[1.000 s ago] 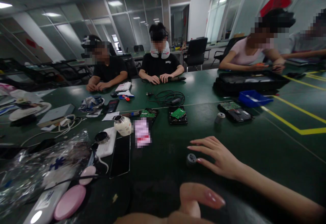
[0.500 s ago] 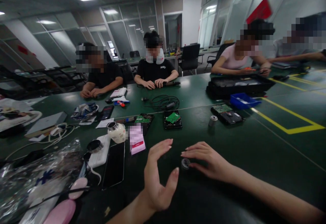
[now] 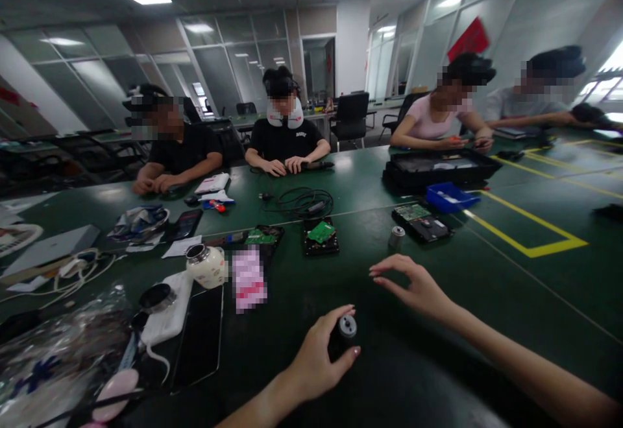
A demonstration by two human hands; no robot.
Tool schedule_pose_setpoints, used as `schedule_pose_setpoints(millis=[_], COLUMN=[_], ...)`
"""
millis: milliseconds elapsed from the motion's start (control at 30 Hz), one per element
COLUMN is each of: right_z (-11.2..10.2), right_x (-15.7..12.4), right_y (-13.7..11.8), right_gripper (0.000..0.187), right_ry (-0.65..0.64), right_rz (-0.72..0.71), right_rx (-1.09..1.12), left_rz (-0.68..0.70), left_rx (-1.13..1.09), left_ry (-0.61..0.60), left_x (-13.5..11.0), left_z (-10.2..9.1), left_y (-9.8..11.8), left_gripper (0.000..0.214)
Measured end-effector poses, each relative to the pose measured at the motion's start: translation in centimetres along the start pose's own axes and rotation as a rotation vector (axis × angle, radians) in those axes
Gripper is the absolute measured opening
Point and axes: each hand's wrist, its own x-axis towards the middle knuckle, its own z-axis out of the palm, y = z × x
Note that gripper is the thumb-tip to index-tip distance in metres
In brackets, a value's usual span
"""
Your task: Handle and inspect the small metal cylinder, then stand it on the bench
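My left hand (image 3: pixel 318 353) curves round a small motor (image 3: pixel 347 326), a grey metal cylinder with holes in its top face, upright over the dark green table. Its forefinger lies along the far side and its thumb along the near side; the lower part of the motor is hard to make out. To the right and farther off, my right hand (image 3: pixel 413 285) hovers over the table with thumb and fingers apart, holding nothing. Just beyond it stands a second small motor (image 3: pixel 396 237), beside a hard drive (image 3: pixel 423 222).
Another hard drive (image 3: pixel 321 237) lies ahead, near a coiled black cable (image 3: pixel 306 202). On the left are a black phone (image 3: pixel 198 337), a cream jar (image 3: pixel 207 266) and a clear plastic bag (image 3: pixel 63 350). A blue tray (image 3: pixel 450 198) sits at the right. Several people sit opposite.
My left hand has gone from open beside the motor to curving round it. My right hand has drawn away from that motor, up and to the right. The view has shifted slightly.
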Motion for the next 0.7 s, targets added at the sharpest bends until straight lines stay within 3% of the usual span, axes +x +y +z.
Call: schedule_pose_setpoints(millis=[167,333,433,533,700], right_z=[1.0,1.9,1.5,1.1,1.6], right_x=[-2.4,-2.9,-2.2,-1.3,-0.1], right_y=[4.9,5.4,3.7,0.1,-5.1], right_gripper=[0.025,0.021,0.017,0.017,0.012], right_ry=[-0.086,-0.070,-0.031,0.016,-0.130], right_rz=[0.046,0.065,0.098,0.097,-0.200], right_rx=[-0.114,-0.108,-0.035,0.081,0.150], left_rz=[-0.014,-0.005,-0.001,0.005,0.036], left_rx=[0.000,-0.004,0.001,0.011,0.048], left_ry=[0.007,0.031,0.036,0.027,0.069], left_x=[0.2,0.3,0.2,0.2,0.2], left_z=[0.0,0.0,-0.1,-0.1,0.3], left_y=[0.0,0.1,0.2,0.1,-0.3], left_gripper=[0.061,0.059,0.058,0.059,0.058])
